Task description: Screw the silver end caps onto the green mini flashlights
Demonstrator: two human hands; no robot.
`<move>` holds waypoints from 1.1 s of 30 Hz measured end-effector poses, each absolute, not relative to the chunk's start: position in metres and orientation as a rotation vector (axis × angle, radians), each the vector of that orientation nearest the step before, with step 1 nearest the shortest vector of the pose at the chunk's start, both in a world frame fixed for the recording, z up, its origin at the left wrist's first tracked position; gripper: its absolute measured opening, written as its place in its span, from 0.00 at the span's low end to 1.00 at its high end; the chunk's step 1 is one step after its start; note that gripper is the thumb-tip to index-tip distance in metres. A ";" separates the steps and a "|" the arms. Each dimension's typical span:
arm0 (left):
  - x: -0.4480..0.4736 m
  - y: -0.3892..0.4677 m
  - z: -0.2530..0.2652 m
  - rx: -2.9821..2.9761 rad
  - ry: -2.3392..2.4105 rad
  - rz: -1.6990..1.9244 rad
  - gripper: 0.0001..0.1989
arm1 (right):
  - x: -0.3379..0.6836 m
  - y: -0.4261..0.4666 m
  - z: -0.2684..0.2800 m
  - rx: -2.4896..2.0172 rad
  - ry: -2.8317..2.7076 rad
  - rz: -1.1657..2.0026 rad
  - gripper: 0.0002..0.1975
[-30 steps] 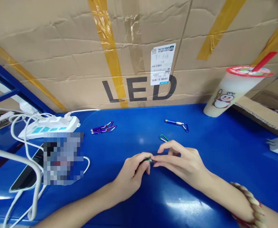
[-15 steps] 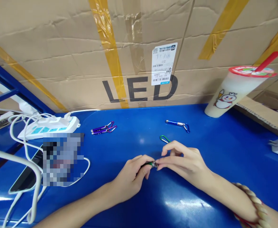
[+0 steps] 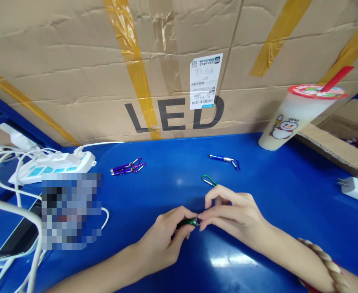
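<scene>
Two hands (image 3: 166, 238) (image 3: 233, 215) pinching green flashlight (image 3: 187, 222)

Cardboard box (image 3: 179, 61) behind the blue table: large black letters "LED" printed low on its face; white shipping label (image 3: 205, 81) stuck above the "E" and "D", with QR code, barcode and small print too fine to read; plastic cup (image 3: 291, 118) at right bears a snowman cartoon, no legible wording

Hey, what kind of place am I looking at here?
Probably a small assembly or packing workstation: a blue workbench against a taped cardboard box printed LED, keychain flashlights laid out on it, and a power strip alongside.
</scene>
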State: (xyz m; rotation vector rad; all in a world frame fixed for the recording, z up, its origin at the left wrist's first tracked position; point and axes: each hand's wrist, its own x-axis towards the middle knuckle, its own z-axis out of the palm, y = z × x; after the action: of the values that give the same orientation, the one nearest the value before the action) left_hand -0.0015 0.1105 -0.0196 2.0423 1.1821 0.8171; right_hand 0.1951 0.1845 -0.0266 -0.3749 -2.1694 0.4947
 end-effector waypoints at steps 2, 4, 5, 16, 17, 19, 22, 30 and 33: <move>-0.001 0.110 -0.020 2.092 1.169 0.841 0.08 | 0.193 0.183 -0.027 -0.418 -2.153 0.570 0.05; -0.001 0.111 -0.021 2.154 1.156 0.880 0.07 | 0.191 0.183 -0.027 -0.501 -2.148 0.675 0.04; 0.000 0.111 -0.021 2.186 1.156 0.903 0.07 | 0.190 0.183 -0.027 -0.552 -2.150 0.733 0.03; -0.001 0.115 -0.028 2.396 1.110 0.976 0.06 | 0.186 0.185 -0.023 -0.865 -2.119 1.221 0.06; -0.001 0.116 -0.029 2.407 1.106 0.975 0.07 | 0.185 0.185 -0.023 -0.871 -2.105 1.248 0.06; -0.002 0.116 -0.029 2.417 1.099 0.984 0.07 | 0.184 0.185 -0.024 -0.878 -2.080 1.280 0.06; -0.001 0.116 -0.027 2.409 1.090 1.014 0.06 | 0.184 0.185 -0.023 -0.873 -2.071 1.274 0.06; -0.004 0.119 -0.026 2.386 1.061 1.000 0.06 | 0.189 0.183 -0.022 -0.813 -2.104 1.141 0.06; -0.008 0.123 -0.025 2.440 1.062 0.958 0.06 | 0.189 0.184 -0.022 -0.805 -2.125 1.059 0.07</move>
State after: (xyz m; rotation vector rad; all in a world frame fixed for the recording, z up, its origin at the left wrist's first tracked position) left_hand -0.0076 0.1225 -0.0251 2.4399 1.0616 0.9581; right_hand 0.1894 0.1839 -0.0216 -0.8048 -2.1247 1.0587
